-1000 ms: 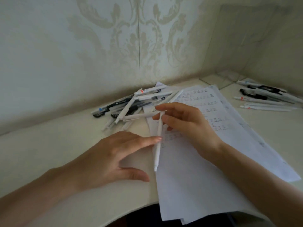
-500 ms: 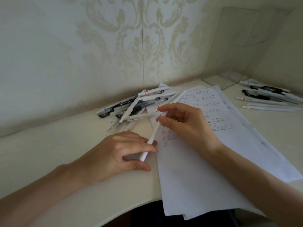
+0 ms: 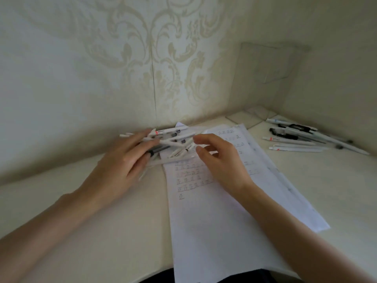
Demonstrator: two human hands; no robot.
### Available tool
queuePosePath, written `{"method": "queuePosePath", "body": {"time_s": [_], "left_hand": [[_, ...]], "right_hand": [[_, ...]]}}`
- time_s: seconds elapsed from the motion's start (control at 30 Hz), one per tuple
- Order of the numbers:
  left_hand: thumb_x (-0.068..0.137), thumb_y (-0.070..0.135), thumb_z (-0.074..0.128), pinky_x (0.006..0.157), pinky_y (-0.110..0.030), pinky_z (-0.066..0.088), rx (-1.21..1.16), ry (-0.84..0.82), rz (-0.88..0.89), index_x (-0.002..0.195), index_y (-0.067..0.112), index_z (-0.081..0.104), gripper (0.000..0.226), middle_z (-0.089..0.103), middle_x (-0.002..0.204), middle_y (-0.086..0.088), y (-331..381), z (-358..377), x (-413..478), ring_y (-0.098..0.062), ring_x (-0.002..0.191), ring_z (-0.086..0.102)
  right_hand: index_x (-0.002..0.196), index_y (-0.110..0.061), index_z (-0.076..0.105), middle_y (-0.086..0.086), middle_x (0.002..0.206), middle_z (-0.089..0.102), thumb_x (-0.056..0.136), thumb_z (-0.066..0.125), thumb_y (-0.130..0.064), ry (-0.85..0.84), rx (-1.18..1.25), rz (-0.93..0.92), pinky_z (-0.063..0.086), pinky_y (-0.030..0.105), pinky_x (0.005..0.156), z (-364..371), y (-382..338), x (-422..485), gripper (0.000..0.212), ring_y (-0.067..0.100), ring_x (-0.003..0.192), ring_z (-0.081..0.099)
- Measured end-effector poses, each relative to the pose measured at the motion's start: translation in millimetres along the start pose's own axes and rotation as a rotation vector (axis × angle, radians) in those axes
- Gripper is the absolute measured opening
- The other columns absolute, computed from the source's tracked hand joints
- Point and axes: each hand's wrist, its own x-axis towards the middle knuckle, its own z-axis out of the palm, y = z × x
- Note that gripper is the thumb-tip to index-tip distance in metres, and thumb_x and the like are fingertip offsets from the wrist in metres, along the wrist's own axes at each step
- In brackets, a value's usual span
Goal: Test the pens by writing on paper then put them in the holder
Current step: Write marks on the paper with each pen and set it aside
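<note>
Pen selection in hand: left hand (image 3: 124, 162) rests flat-fingered, grip open, on the pen pile (image 3: 177, 139) beside the paper (image 3: 214, 231), right hand (image 3: 222, 160) hovers loosely curled and empty, so the next move likely requires pinching one pen free.

Messy pile of mostly white pens (image 3: 175, 142) lies at the top-left corner of the paper (image 3: 214, 231). It's flat, with rows of test marks. Second bunch of pens (image 3: 295, 149) lies well to the right.
</note>
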Motion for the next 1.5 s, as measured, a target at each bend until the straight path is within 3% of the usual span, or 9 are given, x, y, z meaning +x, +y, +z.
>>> {"method": "queuePosePath", "body": {"time_s": [0.13, 0.3, 0.57, 0.9, 1.03, 1.17, 1.33, 1.4, 1.5], "left_hand": [[0.095, 0.045, 0.036, 0.097, -0.034, 0.037, -0.017, -0.17, 0.199, 0.119, 0.023, 0.06, 0.041, 0.049, 0.135, 0.0, 38.2, 12.5, -17.7, -0.016, 0.12, 0.047], [0.088, 0.07, 0.031, 0.102, -0.018, 0.024, -0.142, -0.321, 0.097, 0.134, 0.039, 0.039, 0.056, 0.037, 0.142, 0.018, 38.4, 26.6, -30.2, 0.001, 0.128, 0.032], [0.068, 0.09, 0.019, 0.109, -0.009, 0.005, -0.221, -0.435, 0.026, 0.123, 0.062, 0.028, 0.063, 0.013, 0.141, 0.039, 46.5, 28.5, -16.4, 0.018, 0.132, 0.006], [0.072, 0.082, 0.021, 0.104, -0.005, -0.006, -0.187, -0.432, 0.052, 0.138, 0.042, 0.033, 0.078, 0.017, 0.149, 0.023, 75.6, 50.6, 14.0, 0.012, 0.134, 0.004], [0.072, 0.084, 0.026, 0.107, -0.012, 0.008, -0.148, -0.326, 0.007, 0.135, 0.036, 0.043, 0.081, 0.032, 0.145, 0.02, 78.4, 43.1, 8.6, 0.006, 0.132, 0.022], [0.068, 0.088, 0.026, 0.108, -0.019, 0.018, -0.128, -0.327, -0.035, 0.134, 0.035, 0.045, 0.086, 0.033, 0.144, 0.02, 77.4, 42.1, 8.0, 0.001, 0.132, 0.028], [0.064, 0.091, 0.022, 0.107, -0.016, 0.014, -0.13, -0.36, -0.033, 0.135, 0.036, 0.042, 0.092, 0.03, 0.145, 0.021, 76.2, 40.4, 9.0, 0.004, 0.133, 0.022], [0.061, 0.093, 0.022, 0.107, -0.013, 0.009, -0.145, -0.405, -0.037, 0.138, 0.036, 0.036, 0.096, 0.024, 0.147, 0.024, 72.6, 37.9, 8.2, 0.009, 0.133, 0.015], [0.061, 0.092, 0.024, 0.107, -0.01, 0.005, -0.152, -0.428, -0.052, 0.14, 0.035, 0.033, 0.098, 0.019, 0.146, 0.027, 67.1, 34.5, 5.4, 0.013, 0.13, 0.01]], "right_hand": [[0.107, -0.023, 0.065, -0.018, 0.097, 0.058, 0.095, 0.043, -0.008, 0.126, -0.322, 0.047, 0.04, 0.013, 0.073, -45.1, 10.5, 11.0, 0.029, 0.003, 0.088, 0.054], [0.109, -0.012, 0.067, 0.006, 0.115, 0.066, 0.087, 0.042, 0.005, 0.267, -0.778, 0.132, 0.043, 0.032, 0.088, -112.9, 60.1, 22.0, 0.038, 0.026, 0.113, 0.053], [0.119, -0.015, 0.061, 0.01, 0.119, 0.058, 0.096, 0.049, -0.021, 0.066, -1.117, 0.156, 0.033, 0.04, 0.096, -149.1, 101.8, 33.5, 0.027, 0.033, 0.114, 0.043], [0.114, -0.014, 0.053, 0.011, 0.098, 0.053, 0.099, 0.037, -0.028, 0.195, -0.74, -0.326, 0.036, 0.034, 0.076, -118.9, 67.9, 21.8, 0.026, 0.028, 0.088, 0.051], [0.072, -0.021, 0.049, -0.005, 0.069, 0.046, 0.087, 0.037, -0.058, 0.085, -0.821, -0.371, 0.03, 0.03, 0.066, -87.7, 61.1, 14.5, 0.041, 0.015, 0.064, 0.043], [0.054, -0.017, 0.036, -0.004, 0.051, 0.038, 0.08, 0.041, -0.046, 0.149, -0.795, -0.408, 0.025, 0.028, 0.063, -78.0, 65.6, 11.5, 0.039, 0.018, 0.05, 0.037], [0.081, -0.011, 0.059, -0.006, 0.077, 0.052, 0.079, 0.057, -0.055, 0.104, -0.71, -0.498, 0.034, 0.023, 0.059, -86.6, 56.0, 11.5, 0.044, 0.009, 0.065, 0.046], [0.095, -0.008, 0.062, -0.005, 0.086, 0.053, 0.082, 0.068, -0.034, 0.144, -0.572, -0.522, 0.036, 0.012, 0.059, -87.0, 47.0, 9.2, 0.03, 0.0, 0.07, 0.047], [0.094, -0.008, 0.062, 0.003, 0.078, 0.06, 0.092, 0.044, -0.019, 0.256, -0.163, -0.455, 0.044, 0.023, 0.059, -78.7, 28.2, 0.5, 0.021, 0.012, 0.068, 0.056]]}}
